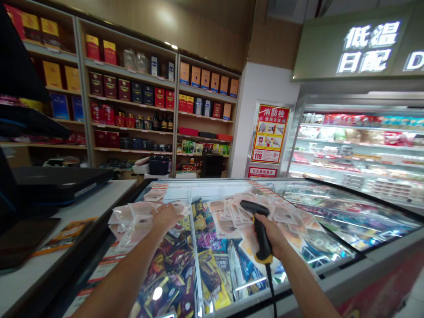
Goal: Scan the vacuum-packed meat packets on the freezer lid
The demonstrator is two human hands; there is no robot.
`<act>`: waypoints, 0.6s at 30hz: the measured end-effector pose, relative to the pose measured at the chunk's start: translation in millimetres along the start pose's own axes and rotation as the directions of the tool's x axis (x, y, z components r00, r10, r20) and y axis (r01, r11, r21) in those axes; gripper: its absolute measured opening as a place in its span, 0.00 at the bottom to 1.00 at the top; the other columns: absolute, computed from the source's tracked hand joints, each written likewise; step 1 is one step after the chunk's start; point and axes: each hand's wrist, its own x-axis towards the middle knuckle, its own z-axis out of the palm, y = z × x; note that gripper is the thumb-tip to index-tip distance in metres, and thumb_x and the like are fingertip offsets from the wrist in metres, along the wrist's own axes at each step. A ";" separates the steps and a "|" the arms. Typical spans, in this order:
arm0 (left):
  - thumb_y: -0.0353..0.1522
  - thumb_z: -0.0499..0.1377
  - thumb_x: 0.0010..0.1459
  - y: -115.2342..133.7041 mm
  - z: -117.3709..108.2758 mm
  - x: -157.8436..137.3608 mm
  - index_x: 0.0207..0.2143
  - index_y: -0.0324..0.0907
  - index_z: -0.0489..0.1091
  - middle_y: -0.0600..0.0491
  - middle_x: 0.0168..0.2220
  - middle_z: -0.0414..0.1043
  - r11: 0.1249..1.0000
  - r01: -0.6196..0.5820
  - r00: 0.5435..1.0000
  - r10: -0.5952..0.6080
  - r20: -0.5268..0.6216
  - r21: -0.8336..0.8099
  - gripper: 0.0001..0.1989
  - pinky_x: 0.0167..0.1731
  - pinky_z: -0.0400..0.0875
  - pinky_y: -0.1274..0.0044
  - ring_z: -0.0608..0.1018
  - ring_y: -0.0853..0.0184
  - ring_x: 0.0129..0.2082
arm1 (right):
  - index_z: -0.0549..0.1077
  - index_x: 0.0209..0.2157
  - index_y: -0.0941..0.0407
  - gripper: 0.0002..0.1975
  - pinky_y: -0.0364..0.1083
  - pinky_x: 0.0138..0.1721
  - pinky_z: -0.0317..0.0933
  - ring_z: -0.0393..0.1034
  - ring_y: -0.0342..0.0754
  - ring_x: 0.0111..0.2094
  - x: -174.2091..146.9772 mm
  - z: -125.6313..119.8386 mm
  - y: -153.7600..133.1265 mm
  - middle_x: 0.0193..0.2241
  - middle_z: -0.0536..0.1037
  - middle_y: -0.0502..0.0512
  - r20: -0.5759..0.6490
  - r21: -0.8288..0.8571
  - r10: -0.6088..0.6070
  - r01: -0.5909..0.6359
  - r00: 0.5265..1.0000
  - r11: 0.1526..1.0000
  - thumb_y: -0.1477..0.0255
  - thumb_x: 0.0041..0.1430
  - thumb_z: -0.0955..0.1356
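Observation:
My right hand [272,234] is wrapped round the grip of a black and yellow barcode scanner [263,240], its head tilted to the left and its cable hanging toward me. Over the left pile of clear, flat plastic packets [134,221], my left hand [166,216] has its fingers closed on a packet at the pile's right side. Its fingertips are partly hidden. Under the scanner lies a spread of similar pale packets [228,216] with printed labels. Both groups rest on the glass top of a chest freezer [194,247].
Colourful frozen packages [212,274] show through the glass. On the left, a white counter [99,207] carries dark equipment [62,179] and an orange packet [68,234]. Shelves of boxes [132,92] stand behind. A lit chiller [357,145] is at the right.

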 end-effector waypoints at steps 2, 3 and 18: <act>0.47 0.51 0.42 0.6 3.4 3.0 0.41 0.36 0.64 0.37 0.43 0.67 0.999 0.038 0.999 -0.037 0.036 -0.022 0.29 0.43 0.50 0.56 0.66 0.49 0.45 | 0.65 0.20 0.60 0.13 0.37 0.13 0.54 0.60 0.38 0.12 -0.7 5.3 0.4 0.13 0.67 0.49 0.020 -0.012 0.015 -0.015 1.000 1.000 0.62 0.45 0.64; 0.47 0.50 0.43 1.4 5.0 4.1 0.41 0.37 0.65 0.38 0.42 0.67 0.998 0.049 0.998 -0.047 0.050 -0.029 0.28 0.43 0.50 0.56 0.66 0.49 0.45 | 0.64 0.20 0.60 0.13 0.37 0.13 0.54 0.60 0.38 0.12 -0.6 8.6 1.1 0.13 0.67 0.49 0.035 -0.013 0.025 -0.024 0.999 1.000 0.62 0.45 0.64; 0.41 0.57 0.44 4.3 -0.6 7.0 0.43 0.37 0.62 0.42 0.45 0.64 0.979 0.110 0.989 -0.091 0.114 -0.170 0.24 0.45 0.53 0.60 0.64 0.55 0.47 | 0.65 0.21 0.60 0.14 0.38 0.13 0.53 0.60 0.38 0.13 0.1 51.2 13.5 0.13 0.67 0.48 0.196 -0.097 0.050 -0.032 0.979 0.995 0.62 0.45 0.63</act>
